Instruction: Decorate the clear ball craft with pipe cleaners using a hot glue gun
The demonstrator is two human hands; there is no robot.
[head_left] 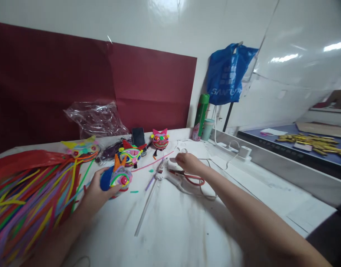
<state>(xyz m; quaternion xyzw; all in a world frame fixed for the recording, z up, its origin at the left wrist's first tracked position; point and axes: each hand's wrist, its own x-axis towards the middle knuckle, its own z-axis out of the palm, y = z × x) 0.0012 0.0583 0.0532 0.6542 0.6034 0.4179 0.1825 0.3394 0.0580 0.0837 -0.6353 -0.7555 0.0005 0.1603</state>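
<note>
My left hand (102, 189) is wrapped round a small animal head (121, 180) with a blue back, an orange ear and a red round nose. It appears to be made of pipe cleaners. My right hand (188, 163) reaches over the table with its fingers closed; what they pinch, if anything, I cannot make out. Below it lie red-handled scissors (194, 180) and a white glue gun (173, 178). A clear glue stick (146, 211) extends from the gun toward me. Beyond my left hand rest another colourful head (130, 155) and a pink-eared one (160, 140).
Loose pipe cleaners (25, 207) cover the left side, near a yellow-eared head (82, 148). A phone (138, 137) leans at the back. A green spray can (200, 118) and a pale cup (207, 129) stand by the wall. A cable runs to a power strip (227, 147).
</note>
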